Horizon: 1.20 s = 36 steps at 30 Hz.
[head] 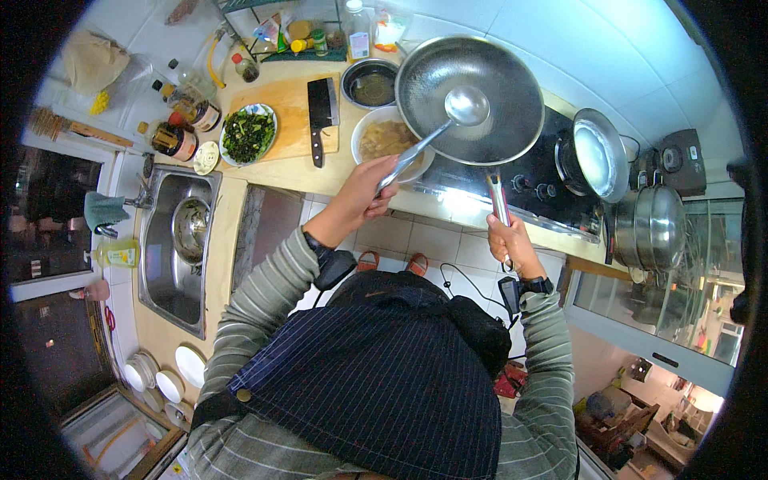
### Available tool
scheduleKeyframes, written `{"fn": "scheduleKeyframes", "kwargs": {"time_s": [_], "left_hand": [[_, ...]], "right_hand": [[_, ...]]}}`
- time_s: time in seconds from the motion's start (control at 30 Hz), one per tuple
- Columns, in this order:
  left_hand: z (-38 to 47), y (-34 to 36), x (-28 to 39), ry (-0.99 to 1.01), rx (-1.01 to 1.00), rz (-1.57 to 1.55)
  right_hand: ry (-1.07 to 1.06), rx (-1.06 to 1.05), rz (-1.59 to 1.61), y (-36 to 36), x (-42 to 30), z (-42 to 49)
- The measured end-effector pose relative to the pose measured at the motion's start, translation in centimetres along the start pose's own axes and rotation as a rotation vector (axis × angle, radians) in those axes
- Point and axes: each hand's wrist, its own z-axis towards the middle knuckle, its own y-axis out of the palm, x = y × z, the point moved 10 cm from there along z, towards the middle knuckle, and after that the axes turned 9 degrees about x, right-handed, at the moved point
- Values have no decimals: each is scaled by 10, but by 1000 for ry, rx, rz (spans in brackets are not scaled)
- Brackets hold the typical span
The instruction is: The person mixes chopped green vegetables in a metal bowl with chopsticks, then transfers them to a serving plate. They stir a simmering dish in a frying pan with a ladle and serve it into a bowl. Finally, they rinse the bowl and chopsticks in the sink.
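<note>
My left hand (pixel 364 195) is closed around the handle of a metal ladle (pixel 467 105), whose bowl is over the inside of a wok (pixel 510 90). My right hand (pixel 513 245) grips the wok's handle (pixel 498 198). The wok is above the left part of a black glass gas hob (pixel 528 174). Partly covered by the ladle handle and the wok is a white bowl of food in pale liquid (pixel 384 138). A dark-looking metal bowl of liquid (pixel 370 84) stands behind it. Whether the ladle touches the wok cannot be told.
A cleaver (pixel 323 108) lies on a wooden cutting board (pixel 288 90), beside a plate of chopped greens (pixel 248 133). Sauce bottles (pixel 174 141) stand near the sink (pixel 174 300). A second pan (pixel 600 153) is on the hob's right, with steel pots (pixel 651 228) beyond. A cable (pixel 474 279) crosses the floor.
</note>
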Motion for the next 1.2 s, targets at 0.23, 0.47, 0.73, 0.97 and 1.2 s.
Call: {"fn": "scheduleKeyframes", "kwargs": {"time_s": [0.23, 0.47, 0.73, 0.97, 1.2], "left_hand": [[82, 60, -10, 39, -47, 100], [138, 92, -15, 122, 14, 266], [73, 64, 25, 855, 224, 899], [29, -50, 21, 642, 516, 784], [-12, -144, -29, 573, 702, 706]], "right_hand": [[117, -5, 263, -31, 17, 21], [89, -6, 306, -44, 14, 47], [95, 55, 297, -54, 27, 67], [51, -22, 102, -48, 24, 57], [103, -8, 17, -65, 20, 58]]}}
